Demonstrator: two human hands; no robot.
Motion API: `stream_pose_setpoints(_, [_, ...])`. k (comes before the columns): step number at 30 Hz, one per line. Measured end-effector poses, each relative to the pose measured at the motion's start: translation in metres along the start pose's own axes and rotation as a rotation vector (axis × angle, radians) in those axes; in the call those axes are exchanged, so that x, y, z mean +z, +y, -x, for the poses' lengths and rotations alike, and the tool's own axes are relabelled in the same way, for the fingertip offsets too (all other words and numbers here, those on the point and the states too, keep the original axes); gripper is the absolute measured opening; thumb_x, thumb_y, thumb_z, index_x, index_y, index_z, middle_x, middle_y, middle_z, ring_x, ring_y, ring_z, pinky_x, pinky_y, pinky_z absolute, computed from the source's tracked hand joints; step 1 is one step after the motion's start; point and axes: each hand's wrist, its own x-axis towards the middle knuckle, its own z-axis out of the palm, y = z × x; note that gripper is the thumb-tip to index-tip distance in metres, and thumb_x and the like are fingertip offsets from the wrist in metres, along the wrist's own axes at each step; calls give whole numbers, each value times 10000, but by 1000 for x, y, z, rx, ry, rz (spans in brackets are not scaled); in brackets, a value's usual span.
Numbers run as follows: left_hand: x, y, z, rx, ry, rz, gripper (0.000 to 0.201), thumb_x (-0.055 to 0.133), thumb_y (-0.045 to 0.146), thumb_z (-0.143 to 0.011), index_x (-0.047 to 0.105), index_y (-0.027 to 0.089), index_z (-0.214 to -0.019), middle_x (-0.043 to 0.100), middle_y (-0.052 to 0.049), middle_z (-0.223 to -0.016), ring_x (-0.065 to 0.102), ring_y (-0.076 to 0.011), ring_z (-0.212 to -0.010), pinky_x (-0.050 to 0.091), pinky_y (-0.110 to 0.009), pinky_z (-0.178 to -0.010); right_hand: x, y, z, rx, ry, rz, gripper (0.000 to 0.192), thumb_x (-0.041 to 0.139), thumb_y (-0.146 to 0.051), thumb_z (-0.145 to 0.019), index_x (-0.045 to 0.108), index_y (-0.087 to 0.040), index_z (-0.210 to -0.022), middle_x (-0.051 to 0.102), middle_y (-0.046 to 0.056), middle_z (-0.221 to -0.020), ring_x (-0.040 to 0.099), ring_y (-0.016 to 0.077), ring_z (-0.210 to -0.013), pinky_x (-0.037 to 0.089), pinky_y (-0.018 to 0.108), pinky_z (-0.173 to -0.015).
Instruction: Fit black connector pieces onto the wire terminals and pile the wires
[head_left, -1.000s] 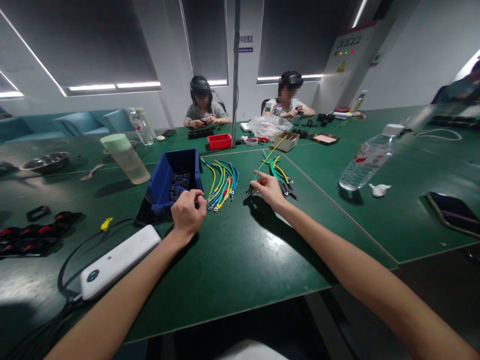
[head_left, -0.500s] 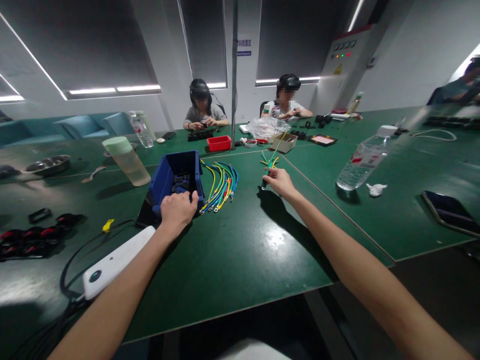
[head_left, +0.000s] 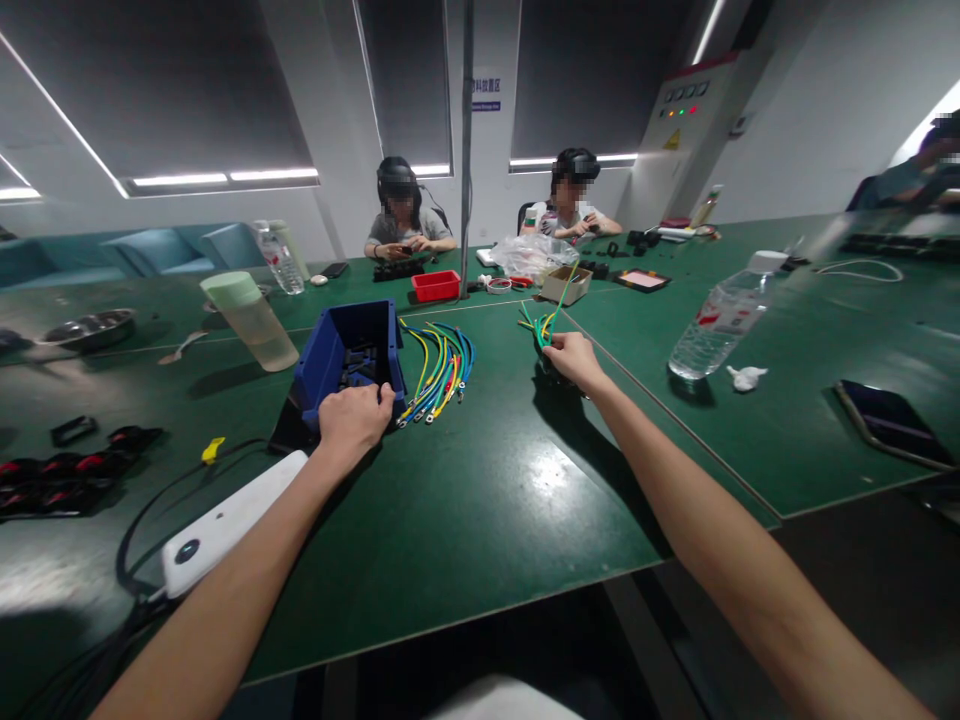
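Observation:
My left hand (head_left: 354, 415) is closed over the front edge of a blue plastic bin (head_left: 311, 365), its thumb along the rim. Dark blue and black small parts (head_left: 358, 368) lie inside that bin. Just right of it, a fanned bundle of yellow, green and blue wires (head_left: 442, 370) with metal ring terminals rests on the table. My right hand (head_left: 574, 358) pinches a green wire (head_left: 559, 305), whose free end points up. Beneath those fingers a small pile of green and yellow wires (head_left: 534, 322) lies on the table, its near ends partly hidden by the hand.
A white power bank or phone (head_left: 225, 525) with cables lies by my left forearm. Bottles stand left (head_left: 251, 325) and right (head_left: 716, 325). A red tray (head_left: 436, 287) and a small box (head_left: 568, 285) sit farther back. Two people work across the green table (head_left: 465, 520).
My right hand has moved slightly right, with the green wire in its fingers, now lower over the small pile. My left hand stays on the bin's edge.

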Motion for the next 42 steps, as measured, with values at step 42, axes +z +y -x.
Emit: stream_pose_setpoints(42, [-6,3,2,-7,-13,23,613,172,429,-905,713,147,-845,709,-145,-836,663,-291,-784,442,-362,-686,0,15,-1,13,-127,246,212,588,-188,-742,717,-155,-907,700,133,-852,647,245,-900,447,274,-753])
